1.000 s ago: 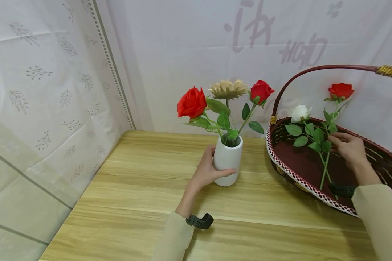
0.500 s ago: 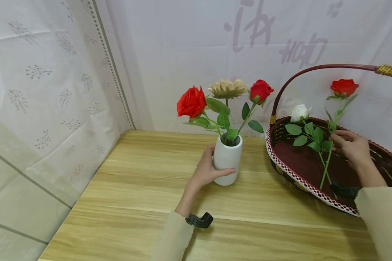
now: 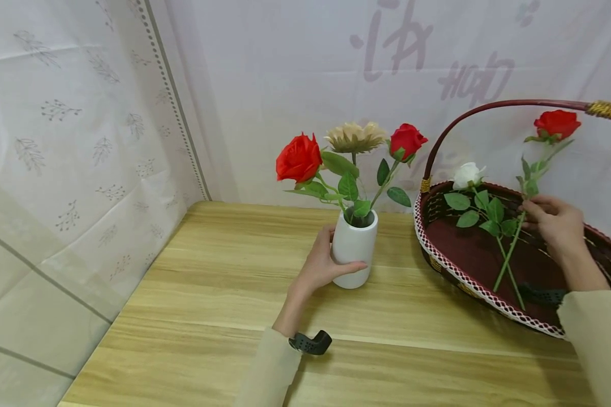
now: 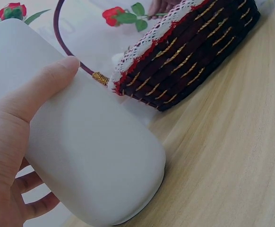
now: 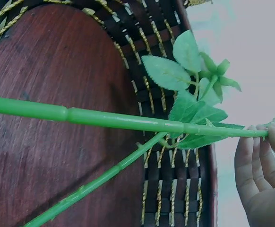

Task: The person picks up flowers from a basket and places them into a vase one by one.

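Observation:
My left hand [image 3: 322, 261] grips the white vase [image 3: 355, 254] from its left side, thumb across the front; the vase stands on the table. In it are a red rose [image 3: 299, 160] at left, a cream flower [image 3: 356, 139] in the middle and a second red rose [image 3: 407, 141] at right. Over the basket [image 3: 481, 299], my right hand [image 3: 557, 226] pinches the stem of another red rose [image 3: 557, 125], its bloom up beside the basket's handle. A white rose [image 3: 468, 176] leans inside the basket, its stem [image 5: 92, 187] crossing below the held stem [image 5: 123, 121] in the right wrist view.
The basket's arched handle [image 3: 509, 104] rises at the right, with gold wrapping [image 3: 610, 112]. The wooden table [image 3: 209, 294] stretches to the left of the vase. A patterned white cloth [image 3: 285, 68] hangs behind it.
My right hand has lifted the red rose up and to the right, out from the white rose's leaves. The left hand and the vase have stayed in place.

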Demonstrator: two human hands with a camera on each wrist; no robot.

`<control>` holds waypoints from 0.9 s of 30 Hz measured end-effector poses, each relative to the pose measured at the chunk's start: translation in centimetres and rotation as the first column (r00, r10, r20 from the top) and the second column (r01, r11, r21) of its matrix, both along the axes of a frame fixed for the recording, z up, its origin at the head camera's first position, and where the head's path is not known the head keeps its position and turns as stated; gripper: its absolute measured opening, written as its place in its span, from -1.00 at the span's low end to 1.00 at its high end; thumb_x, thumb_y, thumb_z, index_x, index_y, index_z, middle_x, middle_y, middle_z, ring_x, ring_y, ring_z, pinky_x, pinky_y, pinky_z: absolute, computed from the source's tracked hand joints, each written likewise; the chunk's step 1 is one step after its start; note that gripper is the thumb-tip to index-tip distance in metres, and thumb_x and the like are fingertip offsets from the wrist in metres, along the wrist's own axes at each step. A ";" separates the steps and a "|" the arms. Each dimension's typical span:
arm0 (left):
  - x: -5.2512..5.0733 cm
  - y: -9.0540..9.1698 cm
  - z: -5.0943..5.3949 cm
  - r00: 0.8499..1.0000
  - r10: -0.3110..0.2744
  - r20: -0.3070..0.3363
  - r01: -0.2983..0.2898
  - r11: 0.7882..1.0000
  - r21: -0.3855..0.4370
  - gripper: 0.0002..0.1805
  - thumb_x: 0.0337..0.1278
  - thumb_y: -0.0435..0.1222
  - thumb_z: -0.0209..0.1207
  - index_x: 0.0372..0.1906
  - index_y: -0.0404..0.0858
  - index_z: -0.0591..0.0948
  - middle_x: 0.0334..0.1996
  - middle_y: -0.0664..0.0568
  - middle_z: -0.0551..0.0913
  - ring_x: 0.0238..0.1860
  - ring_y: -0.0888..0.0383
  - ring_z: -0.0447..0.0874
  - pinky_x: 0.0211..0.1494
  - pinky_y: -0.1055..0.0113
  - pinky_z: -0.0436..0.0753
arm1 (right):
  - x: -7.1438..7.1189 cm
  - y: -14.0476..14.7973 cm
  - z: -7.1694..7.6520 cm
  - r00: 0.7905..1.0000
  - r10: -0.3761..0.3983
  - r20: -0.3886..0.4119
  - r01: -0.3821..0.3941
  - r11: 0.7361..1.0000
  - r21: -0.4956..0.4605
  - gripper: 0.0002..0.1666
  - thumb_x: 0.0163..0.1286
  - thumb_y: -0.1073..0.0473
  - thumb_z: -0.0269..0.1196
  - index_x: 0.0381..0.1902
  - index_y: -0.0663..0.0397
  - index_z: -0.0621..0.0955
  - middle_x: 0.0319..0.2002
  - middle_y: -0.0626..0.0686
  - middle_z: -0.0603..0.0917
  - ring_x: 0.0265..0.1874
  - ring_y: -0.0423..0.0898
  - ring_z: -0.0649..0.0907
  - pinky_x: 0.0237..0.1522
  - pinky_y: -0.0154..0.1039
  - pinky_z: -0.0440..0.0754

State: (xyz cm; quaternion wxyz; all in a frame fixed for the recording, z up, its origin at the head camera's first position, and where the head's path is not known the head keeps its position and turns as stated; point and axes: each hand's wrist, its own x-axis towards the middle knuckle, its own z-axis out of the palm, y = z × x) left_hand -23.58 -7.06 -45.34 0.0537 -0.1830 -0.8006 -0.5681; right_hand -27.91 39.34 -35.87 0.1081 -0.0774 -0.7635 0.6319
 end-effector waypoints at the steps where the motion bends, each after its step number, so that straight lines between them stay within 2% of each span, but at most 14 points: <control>1: 0.0 0.0 0.0 1.000 -0.001 0.000 0.001 1.000 -0.001 0.00 -0.16 -0.06 0.60 0.37 -0.14 0.26 0.17 0.06 0.42 0.16 0.13 0.47 0.18 0.09 0.55 | 0.1 -0.1 0.2 1.000 -0.003 -0.008 0.003 1.000 -0.012 -0.79 0.48 0.12 0.24 0.01 -0.05 0.53 -0.38 -0.32 0.66 -0.47 -0.35 0.66 -0.46 -0.45 0.64; 5: 0.0 0.0 0.0 1.000 -0.004 -0.002 0.005 1.000 0.003 0.00 -0.16 -0.06 0.60 0.37 -0.14 0.26 0.17 0.06 0.43 0.16 0.12 0.48 0.18 0.09 0.55 | 0.3 -0.6 0.8 0.999 -0.005 -0.042 0.001 0.996 -0.091 -0.81 0.45 0.13 0.28 -0.02 -0.09 0.56 -0.37 -0.28 0.68 -0.47 -0.33 0.68 -0.46 -0.45 0.65; 9: 0.1 0.0 0.1 1.000 -0.007 -0.007 0.007 1.000 0.006 0.00 -0.16 -0.06 0.60 0.38 -0.15 0.26 0.18 0.04 0.43 0.16 0.11 0.48 0.18 0.07 0.55 | 0.4 -1.0 1.3 0.996 -0.007 -0.088 -0.011 0.979 -0.202 -0.83 0.40 0.20 0.32 -0.07 -0.08 0.63 -0.38 -0.19 0.72 -0.50 -0.27 0.70 -0.49 -0.42 0.66; 18: 0.0 0.1 0.1 1.000 -0.003 -0.002 0.003 1.000 -0.002 -0.01 -0.16 -0.08 0.60 0.36 -0.14 0.26 0.16 0.07 0.43 0.16 0.14 0.48 0.18 0.11 0.55 | 0.8 -1.6 2.9 0.980 -0.065 -0.190 -0.002 0.942 -0.334 -0.83 0.38 0.31 0.31 -0.11 0.01 0.69 -0.38 -0.11 0.74 -0.51 -0.24 0.72 -0.50 -0.41 0.66; 25: 0.0 0.1 0.2 1.000 0.000 0.003 0.000 1.000 -0.004 -0.02 -0.16 -0.09 0.60 0.35 -0.16 0.26 0.16 0.06 0.42 0.16 0.13 0.48 0.18 0.10 0.55 | 0.7 -2.8 4.1 0.963 -0.195 -0.187 0.138 0.950 -0.281 -0.77 0.38 0.20 0.33 -0.02 -0.03 0.63 -0.31 -0.16 0.69 -0.51 -0.30 0.67 -0.49 -0.49 0.62; 27: 0.0 0.1 0.2 1.000 0.002 0.006 -0.002 1.000 -0.002 -0.01 -0.16 -0.09 0.60 0.36 -0.16 0.26 0.17 0.05 0.42 0.16 0.12 0.48 0.18 0.10 0.55 | 0.7 -3.0 4.5 0.958 -0.206 -0.197 0.144 0.946 -0.292 -0.76 0.38 0.21 0.33 0.00 -0.01 0.62 -0.29 -0.14 0.68 -0.49 -0.29 0.67 -0.48 -0.50 0.62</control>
